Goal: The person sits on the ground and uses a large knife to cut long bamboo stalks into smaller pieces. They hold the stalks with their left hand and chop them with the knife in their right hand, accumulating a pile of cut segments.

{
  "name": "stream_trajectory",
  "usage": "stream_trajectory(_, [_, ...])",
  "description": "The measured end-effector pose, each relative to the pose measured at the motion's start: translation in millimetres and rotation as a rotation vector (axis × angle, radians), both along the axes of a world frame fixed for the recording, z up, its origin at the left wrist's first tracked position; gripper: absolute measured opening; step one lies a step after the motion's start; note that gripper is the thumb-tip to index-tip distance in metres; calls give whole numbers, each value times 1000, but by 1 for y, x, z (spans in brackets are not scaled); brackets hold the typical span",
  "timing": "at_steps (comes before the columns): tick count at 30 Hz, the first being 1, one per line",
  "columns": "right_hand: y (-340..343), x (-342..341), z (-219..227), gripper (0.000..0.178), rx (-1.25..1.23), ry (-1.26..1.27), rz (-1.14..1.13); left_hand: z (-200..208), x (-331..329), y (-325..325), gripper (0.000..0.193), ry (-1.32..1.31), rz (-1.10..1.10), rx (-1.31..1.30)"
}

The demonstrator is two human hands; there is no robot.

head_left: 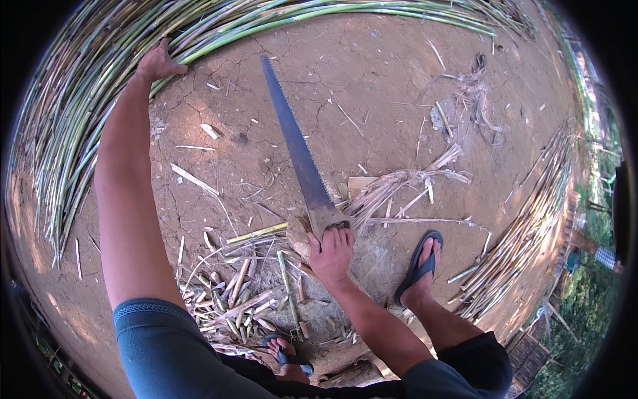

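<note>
Left hand (158, 63), one: at the end of a long, nearly straight arm, laid on the pile of stalks (100, 113) at upper left, thumb spread along a thick green stalk (266, 28); the fingertips are out of sight, so whether it has closed on the stalk I cannot tell. Right hand (332, 256), one: closed around the handle of a saw (296, 143), elbow bent, wrist low before the body. Saw, one: blade pointing away from the person, tip angled leftward, toothed edge to the right, standing apart from the stalks. Step in hand, by my judgement: choosing or taking up a stalk, with the saw kept ready and not cutting. Next move, likewise judged, calls for a firm grasp by the left hand, a pull that frees the stalk from its neighbours, and the blade held clear of the reaching arm. Cut pieces (247, 299), a heap: on the dirt ground (372, 100) by the left sandal (287, 356). Dry husks (399, 183), one bundle: beyond the right hand.
</note>
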State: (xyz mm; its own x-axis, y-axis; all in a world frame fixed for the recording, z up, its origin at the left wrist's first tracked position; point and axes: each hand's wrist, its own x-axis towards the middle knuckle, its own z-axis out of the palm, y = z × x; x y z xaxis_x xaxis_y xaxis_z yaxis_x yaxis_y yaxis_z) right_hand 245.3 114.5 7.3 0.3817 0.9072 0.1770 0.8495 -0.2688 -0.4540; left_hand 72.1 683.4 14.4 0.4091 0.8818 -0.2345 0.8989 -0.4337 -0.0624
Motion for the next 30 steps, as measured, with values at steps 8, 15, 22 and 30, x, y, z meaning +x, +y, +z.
stream_trajectory(8, [-4, -2, 0, 25, 45, -3, -49, -16, -10, -12, 99, -68, -47, 18])
stream_trajectory(15, [-3, 0, 1, 24, 84, -25, -59, -10, -4, -43, 86, -37, -21, 50])
stream_trajectory(22, [-6, 2, 2, 25, 154, -5, -55, 18, 1, -130, 79, -134, -51, -65])
stream_trajectory(30, [-12, 4, -2, 28, 289, -21, -74, 26, 24, -271, 78, -197, 13, -249])
